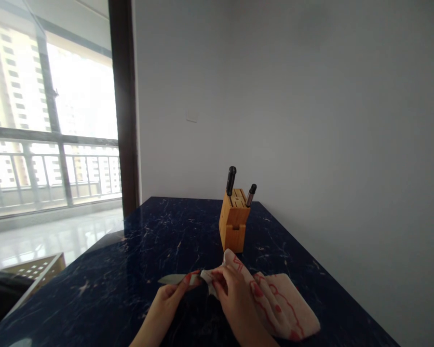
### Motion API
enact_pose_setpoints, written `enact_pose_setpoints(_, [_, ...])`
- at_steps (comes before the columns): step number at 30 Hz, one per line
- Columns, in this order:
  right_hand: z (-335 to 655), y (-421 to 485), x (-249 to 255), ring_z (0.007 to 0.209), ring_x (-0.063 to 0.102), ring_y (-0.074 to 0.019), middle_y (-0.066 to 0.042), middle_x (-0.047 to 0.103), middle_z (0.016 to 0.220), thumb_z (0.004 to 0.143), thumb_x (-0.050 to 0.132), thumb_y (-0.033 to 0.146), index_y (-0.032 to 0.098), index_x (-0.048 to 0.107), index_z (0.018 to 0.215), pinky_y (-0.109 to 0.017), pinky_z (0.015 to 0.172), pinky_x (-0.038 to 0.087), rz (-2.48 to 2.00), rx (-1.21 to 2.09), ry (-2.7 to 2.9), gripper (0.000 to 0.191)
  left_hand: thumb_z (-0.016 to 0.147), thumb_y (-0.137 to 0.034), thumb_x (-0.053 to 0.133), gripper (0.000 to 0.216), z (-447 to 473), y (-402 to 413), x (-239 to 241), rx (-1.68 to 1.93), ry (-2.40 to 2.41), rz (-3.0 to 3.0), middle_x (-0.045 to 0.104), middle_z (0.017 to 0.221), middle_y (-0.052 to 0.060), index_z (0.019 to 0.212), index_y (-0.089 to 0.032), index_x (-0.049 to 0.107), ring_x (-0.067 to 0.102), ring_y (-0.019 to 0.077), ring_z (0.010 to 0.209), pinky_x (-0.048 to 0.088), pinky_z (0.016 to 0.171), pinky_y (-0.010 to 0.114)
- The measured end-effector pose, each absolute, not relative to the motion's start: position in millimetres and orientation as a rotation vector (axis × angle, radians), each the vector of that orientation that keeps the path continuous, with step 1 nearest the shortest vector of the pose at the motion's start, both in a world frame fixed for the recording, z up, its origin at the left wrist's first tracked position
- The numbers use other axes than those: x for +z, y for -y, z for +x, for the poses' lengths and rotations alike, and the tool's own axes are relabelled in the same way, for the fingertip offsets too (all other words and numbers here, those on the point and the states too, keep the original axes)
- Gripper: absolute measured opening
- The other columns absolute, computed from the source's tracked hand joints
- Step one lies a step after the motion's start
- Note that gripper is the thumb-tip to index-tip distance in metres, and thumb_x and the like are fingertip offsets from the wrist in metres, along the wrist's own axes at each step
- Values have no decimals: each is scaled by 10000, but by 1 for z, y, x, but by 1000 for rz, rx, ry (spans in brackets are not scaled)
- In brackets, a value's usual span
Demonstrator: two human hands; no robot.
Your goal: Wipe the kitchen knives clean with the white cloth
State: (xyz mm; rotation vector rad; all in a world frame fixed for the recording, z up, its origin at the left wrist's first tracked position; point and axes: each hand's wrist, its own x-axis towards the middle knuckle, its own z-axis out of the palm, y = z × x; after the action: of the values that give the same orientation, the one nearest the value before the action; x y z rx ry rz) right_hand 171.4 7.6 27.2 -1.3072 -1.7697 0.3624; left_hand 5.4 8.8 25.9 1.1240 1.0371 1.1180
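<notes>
A kitchen knife lies level over the dark table, its blade pointing left. My left hand pinches the blade between thumb and fingers, near the handle end. My right hand is closed on a corner of a pink-and-white cloth with red markings, which is bunched around the knife's handle end. The handle is mostly hidden by cloth and fingers. The rest of the cloth spreads on the table to the right, under and beside my right forearm.
A wooden knife block stands just beyond my hands, with a black-handled knife and another dark-handled tool in its slots. The dark blue marbled table meets a wall at right. A chair stands at the left edge.
</notes>
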Motion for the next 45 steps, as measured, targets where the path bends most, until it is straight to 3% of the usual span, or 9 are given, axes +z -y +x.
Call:
enact_pose_setpoints(8, [170, -4, 31, 800, 557, -144, 16, 601, 807, 783, 492, 194, 232, 565, 809, -241, 729, 399, -1300, 422, 1812, 86, 597, -528, 647, 384, 9, -4, 36, 1141, -1042, 1183, 696, 578, 34, 685, -164, 733, 620, 208, 558, 484, 615, 281])
enact_pose_setpoints(12, [170, -6, 31, 680, 560, -121, 35, 591, 731, 772, 513, 211, 236, 538, 893, -218, 650, 416, -1255, 482, 1750, 125, 612, -530, 634, 405, 10, -3, 37, 1129, -1049, 1163, 692, 562, 37, 751, -162, 729, 630, 224, 576, 490, 595, 292])
enact_pose_setpoints(15, [172, -9, 30, 610, 549, -114, 39, 573, 676, 785, 503, 266, 223, 534, 851, -212, 584, 418, -1244, 525, 1688, 84, 617, -522, 635, 395, 11, -2, 35, 1132, -1054, 1147, 697, 580, 38, 729, -155, 728, 627, 214, 559, 485, 576, 283])
enact_pose_setpoints(21, [176, -11, 30, 687, 589, -138, 3, 626, 739, 780, 502, 277, 197, 568, 760, -233, 645, 441, -1244, 634, 1600, 105, 629, -506, 637, 366, 12, -2, 34, 1175, -1014, 1134, 684, 542, 28, 708, -159, 723, 638, 222, 602, 492, 643, 298])
enact_pose_setpoints(27, [167, -4, 33, 750, 603, -149, -15, 649, 801, 768, 516, 282, 191, 598, 841, -246, 683, 453, -1119, 773, 1639, 143, 667, -532, 589, 422, 5, -9, 27, 1092, -962, 1248, 718, 746, 57, 794, -153, 724, 643, 253, 762, 455, 805, 342])
enact_pose_setpoints(35, [170, -8, 29, 600, 555, -112, 29, 583, 682, 747, 496, 209, 206, 525, 826, -218, 580, 427, -1271, 598, 1691, 84, 741, -475, 543, 371, 1, -14, 17, 1067, -962, 1326, 709, 872, 59, 869, -168, 707, 612, 258, 906, 427, 866, 342])
enact_pose_setpoints(40, [168, -3, 30, 685, 574, -119, 16, 602, 760, 754, 463, 173, 214, 514, 848, -220, 635, 427, -1247, 550, 1764, 114, 773, -453, 516, 354, 2, -11, 21, 1086, -912, 1353, 700, 916, 47, 904, -178, 696, 613, 244, 904, 364, 934, 348])
enact_pose_setpoints(45, [164, -1, 31, 665, 571, -128, 13, 601, 749, 740, 456, 154, 217, 515, 829, -232, 618, 421, -1289, 481, 1788, 124, 759, -470, 521, 376, 4, -8, 23, 1060, -939, 1340, 700, 912, 56, 901, -170, 696, 616, 261, 894, 398, 903, 372])
